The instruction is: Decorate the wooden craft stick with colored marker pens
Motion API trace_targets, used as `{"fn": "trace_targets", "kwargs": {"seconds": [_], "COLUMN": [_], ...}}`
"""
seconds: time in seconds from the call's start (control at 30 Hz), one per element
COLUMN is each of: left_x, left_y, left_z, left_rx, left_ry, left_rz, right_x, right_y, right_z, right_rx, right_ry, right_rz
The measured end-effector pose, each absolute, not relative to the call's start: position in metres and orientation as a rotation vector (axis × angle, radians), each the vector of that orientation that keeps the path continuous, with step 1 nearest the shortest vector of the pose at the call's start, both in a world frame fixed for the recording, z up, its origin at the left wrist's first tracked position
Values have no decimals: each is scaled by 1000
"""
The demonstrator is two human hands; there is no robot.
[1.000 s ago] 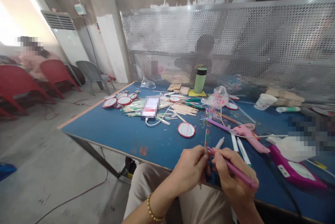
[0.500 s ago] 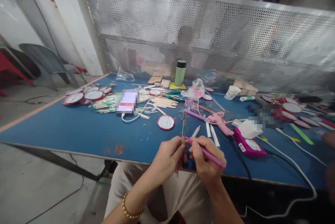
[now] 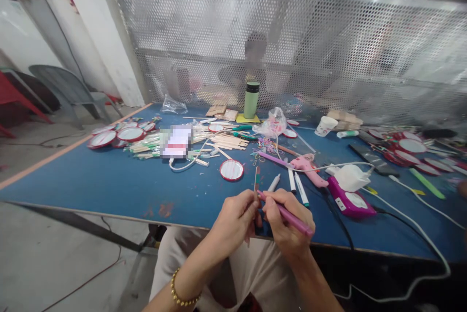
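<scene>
Above my lap at the table's front edge, my left hand (image 3: 235, 217) pinches a thin flat wooden stick (image 3: 257, 176), held upright. Its top shows brown and green bands. My right hand (image 3: 290, 241) is closed around a pink pen (image 3: 297, 221), whose tip meets the stick or lies right beside it; fingers partly hide the contact. Just beyond my hands lies a round white disc with a red rim (image 3: 231, 170). White markers (image 3: 301, 189) rest to the right, near a pink glue gun (image 3: 309, 171).
A phone (image 3: 177, 142) on a cable sits left, among wooden sticks (image 3: 228, 142). Red-rimmed discs (image 3: 131, 133) are piled at both sides. A green bottle (image 3: 251, 102) and paper cup (image 3: 326, 126) stand behind. Right are a magenta power strip (image 3: 353, 202), a charger (image 3: 350, 177) and trailing cables.
Both hands keep nearly the same pose on the stick and pen. The view has shifted slightly, and a blurred shape at the right edge has mostly gone out of sight.
</scene>
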State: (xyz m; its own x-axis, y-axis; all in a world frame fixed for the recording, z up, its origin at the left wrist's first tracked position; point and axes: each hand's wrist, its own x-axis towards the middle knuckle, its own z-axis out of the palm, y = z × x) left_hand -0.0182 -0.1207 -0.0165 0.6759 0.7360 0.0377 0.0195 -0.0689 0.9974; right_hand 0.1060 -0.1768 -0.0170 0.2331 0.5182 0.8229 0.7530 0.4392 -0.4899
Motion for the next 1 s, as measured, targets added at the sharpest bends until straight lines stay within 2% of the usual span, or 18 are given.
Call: {"fn": "trace_targets", "kwargs": {"seconds": [1.0], "left_x": [-17], "left_y": [-121], "left_z": [-21], "left_rx": [1562], "left_ry": [651], "left_rz": [674], "right_x": [107], "right_y": [-177], "right_z": [-17], "right_rx": [-1209], "right_ry": [-1420], "right_rz": [-237]}}
